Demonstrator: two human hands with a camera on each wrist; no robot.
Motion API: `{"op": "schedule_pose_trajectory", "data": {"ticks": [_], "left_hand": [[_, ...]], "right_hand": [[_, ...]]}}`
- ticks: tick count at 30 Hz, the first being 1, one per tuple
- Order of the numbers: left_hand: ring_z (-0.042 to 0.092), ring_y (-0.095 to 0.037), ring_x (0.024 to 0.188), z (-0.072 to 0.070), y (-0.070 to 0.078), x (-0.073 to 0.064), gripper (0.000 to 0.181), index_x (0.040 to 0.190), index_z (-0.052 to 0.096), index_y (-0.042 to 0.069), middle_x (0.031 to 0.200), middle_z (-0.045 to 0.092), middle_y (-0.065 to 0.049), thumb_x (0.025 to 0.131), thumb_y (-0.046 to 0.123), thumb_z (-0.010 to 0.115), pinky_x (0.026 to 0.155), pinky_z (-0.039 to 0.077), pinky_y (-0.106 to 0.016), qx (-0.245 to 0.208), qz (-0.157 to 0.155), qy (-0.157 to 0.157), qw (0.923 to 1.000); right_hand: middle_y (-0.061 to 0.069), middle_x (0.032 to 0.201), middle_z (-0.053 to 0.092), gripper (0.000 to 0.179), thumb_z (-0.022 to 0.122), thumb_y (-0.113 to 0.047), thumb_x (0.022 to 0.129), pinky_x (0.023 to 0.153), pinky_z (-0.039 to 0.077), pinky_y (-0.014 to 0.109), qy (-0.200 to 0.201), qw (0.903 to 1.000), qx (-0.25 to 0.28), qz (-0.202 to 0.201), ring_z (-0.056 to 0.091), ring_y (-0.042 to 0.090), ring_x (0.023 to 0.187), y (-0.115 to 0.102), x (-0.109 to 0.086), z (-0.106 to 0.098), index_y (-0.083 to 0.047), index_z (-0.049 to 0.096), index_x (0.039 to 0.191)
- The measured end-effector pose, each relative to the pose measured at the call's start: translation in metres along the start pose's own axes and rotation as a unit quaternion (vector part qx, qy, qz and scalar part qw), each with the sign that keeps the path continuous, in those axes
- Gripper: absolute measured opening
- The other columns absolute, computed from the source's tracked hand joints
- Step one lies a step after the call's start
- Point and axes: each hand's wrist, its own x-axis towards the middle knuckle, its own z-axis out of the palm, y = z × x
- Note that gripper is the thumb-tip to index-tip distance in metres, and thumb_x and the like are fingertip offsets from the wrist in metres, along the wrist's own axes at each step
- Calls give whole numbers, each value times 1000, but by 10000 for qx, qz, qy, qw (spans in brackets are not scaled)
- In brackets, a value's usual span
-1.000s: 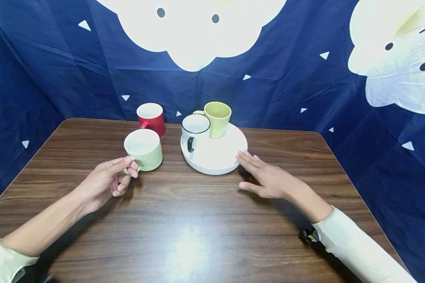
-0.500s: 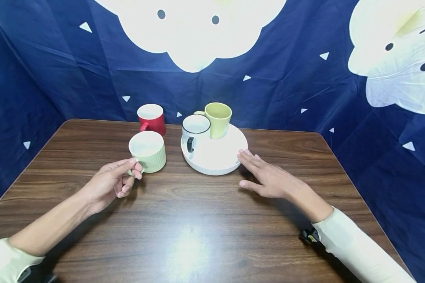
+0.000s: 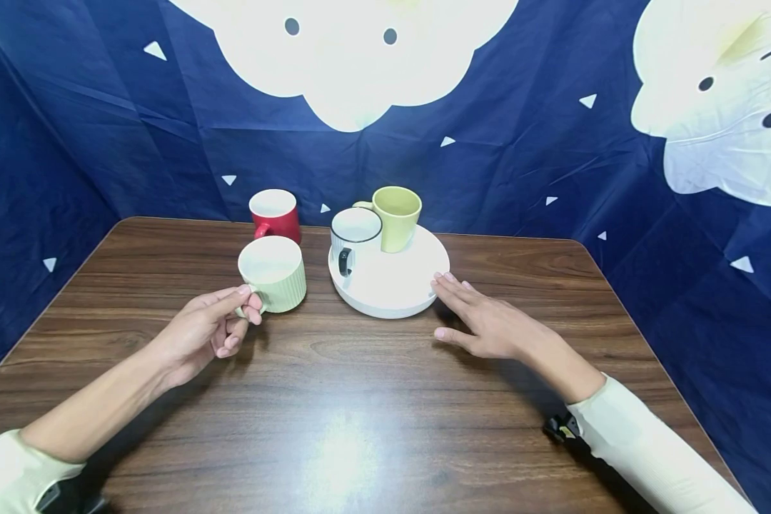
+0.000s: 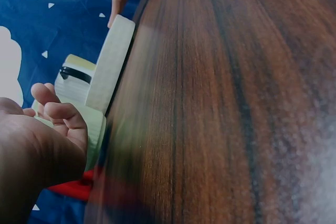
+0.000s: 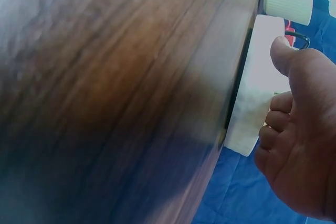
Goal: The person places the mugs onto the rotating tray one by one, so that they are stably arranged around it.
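Observation:
My left hand (image 3: 202,335) pinches the handle of a pale green ribbed mug (image 3: 276,275), upright and left of the white round tray (image 3: 392,303). In the left wrist view, the curled fingers partly cover that mug (image 4: 95,129). Fingertips of my right hand (image 3: 488,321) rest at the tray's right rim, the fingers straight and the thumb apart. On the tray stand a white mug (image 3: 363,246) with a black rim and black handle, and a yellow-green mug (image 3: 398,218) behind it. The right wrist view shows my right hand (image 5: 302,135) beside the tray's side wall.
A red mug (image 3: 279,218) with a white inside stands behind the pale green one, partly hidden by it. The wooden table (image 3: 385,400) ends at the back against a blue cloth (image 3: 520,157) with white cloud shapes.
My left hand has moved a little to the right with the pale green mug, bringing it closer to the tray. The right hand has stayed at the tray's rim.

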Motion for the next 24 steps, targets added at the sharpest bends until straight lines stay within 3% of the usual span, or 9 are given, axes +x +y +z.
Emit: {"op": "schedule_pose_trajectory", "data": {"ticks": [12, 24], "left_hand": [[55, -5, 57, 3, 2, 0, 33, 113, 76, 14, 94, 79, 8, 123, 30, 49, 52, 29, -29, 40, -9, -38, 10000], [55, -5, 57, 5, 2, 0, 33, 113, 76, 14, 93, 79, 8, 124, 28, 48, 56, 22, -34, -53, 60, -132, 9999]], "right_hand": [[19, 188, 22, 86, 65, -47, 114, 143, 26, 56, -11, 9999, -13, -142, 24, 37, 176, -9, -1, 3, -4, 27, 179], [16, 189, 20, 90, 65, -51, 114, 143, 24, 53, -127, 9999, 21, -82, 22, 32, 177, -16, -1, 3, -7, 24, 180]]}}
